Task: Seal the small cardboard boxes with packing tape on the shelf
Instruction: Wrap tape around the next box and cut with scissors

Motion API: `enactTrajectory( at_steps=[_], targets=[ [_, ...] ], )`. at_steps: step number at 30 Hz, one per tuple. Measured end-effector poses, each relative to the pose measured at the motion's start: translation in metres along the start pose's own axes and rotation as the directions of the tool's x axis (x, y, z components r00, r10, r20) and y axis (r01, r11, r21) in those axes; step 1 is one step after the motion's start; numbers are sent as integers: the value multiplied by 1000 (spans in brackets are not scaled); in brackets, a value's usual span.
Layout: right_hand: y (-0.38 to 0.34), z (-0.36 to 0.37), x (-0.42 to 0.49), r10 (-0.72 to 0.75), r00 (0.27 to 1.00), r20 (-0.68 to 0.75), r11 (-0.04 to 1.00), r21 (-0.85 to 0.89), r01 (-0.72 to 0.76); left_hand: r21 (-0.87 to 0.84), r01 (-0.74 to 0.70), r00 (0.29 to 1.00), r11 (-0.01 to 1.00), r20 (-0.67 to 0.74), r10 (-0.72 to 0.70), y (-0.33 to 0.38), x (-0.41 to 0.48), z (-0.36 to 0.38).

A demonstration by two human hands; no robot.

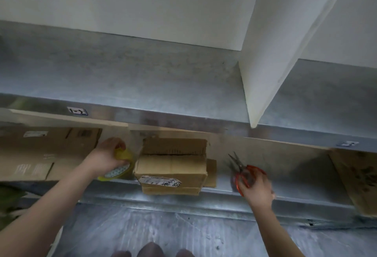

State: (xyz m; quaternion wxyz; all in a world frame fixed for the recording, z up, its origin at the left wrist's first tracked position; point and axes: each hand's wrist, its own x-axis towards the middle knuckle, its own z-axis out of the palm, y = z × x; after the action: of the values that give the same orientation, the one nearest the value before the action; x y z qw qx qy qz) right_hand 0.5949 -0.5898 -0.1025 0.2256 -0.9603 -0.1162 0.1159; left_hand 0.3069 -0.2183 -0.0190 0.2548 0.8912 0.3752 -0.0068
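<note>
On the lower metal shelf (289, 177) in front of you, the small cardboard box (171, 167) sits near the middle, its front face hanging slightly over the shelf's front lip. Its top flaps are folded down and meet along a dark seam; the blur makes it impossible to tell whether any tape lies over that seam. A white label (161, 181) with handwriting is stuck to the front face. Your left hand (108, 154) is just left of the box, fingers curled over the top of a yellow roll of packing tape (120, 170) and gripping it; the roll stands tilted on the shelf, close beside the box's left side. Your right hand (257, 187) is off to the right of the box, apart from it, and grasps a pair of red-handled scissors (242, 172) by the handles, with the blades slightly parted and pointing toward the back of the shelf. This hand is smeared by motion blur. A flat piece of cardboard (211, 172) lies against the box's right side. Larger cartons (51, 146) fill the shelf to your left, and another carton (359, 177) stands at the far right. Above, the upper shelf (142, 73) carries a small tag (77, 111) on its front edge and a white upright panel (265, 52).
</note>
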Motion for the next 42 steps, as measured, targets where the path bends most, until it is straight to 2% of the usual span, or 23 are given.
enactTrajectory(
  at_steps=[3,6,12,16,19,22,24,28,35,42],
  targets=[
    [-6,6,13,-11,997,80,999,-44,14,-14,10,999,1000,-33,-10,3,-3,7],
    [-5,9,15,-76,991,109,990,-109,88,-16,4,999,1000,-53,-4,8,-4,10],
    [-3,-1,-17,-100,989,107,995,32,97,4,3,1000,1000,-14,-3,18,-4,6],
    [-26,-13,-54,-263,964,48,964,48,260,9,-25,999,1000,27,25,20,-5,-1],
    [-70,-16,-85,-404,915,-13,914,38,404,24,-56,997,998,55,55,18,-5,-7],
    [-121,-10,-109,-465,883,-58,880,82,468,23,-96,993,995,71,94,14,-5,-13],
    [-147,-2,-115,-449,893,-2,889,95,447,9,-132,987,991,96,131,11,-4,-17],
    [-169,11,-109,-325,939,112,944,90,316,-31,-186,970,982,150,189,0,-2,-26],
    [-166,18,-114,-271,958,89,944,221,247,-118,-303,926,946,200,321,-26,11,-36],
    [-171,18,-114,-255,963,87,945,232,229,-88,-371,894,925,234,381,-29,28,-29]
  ],
)
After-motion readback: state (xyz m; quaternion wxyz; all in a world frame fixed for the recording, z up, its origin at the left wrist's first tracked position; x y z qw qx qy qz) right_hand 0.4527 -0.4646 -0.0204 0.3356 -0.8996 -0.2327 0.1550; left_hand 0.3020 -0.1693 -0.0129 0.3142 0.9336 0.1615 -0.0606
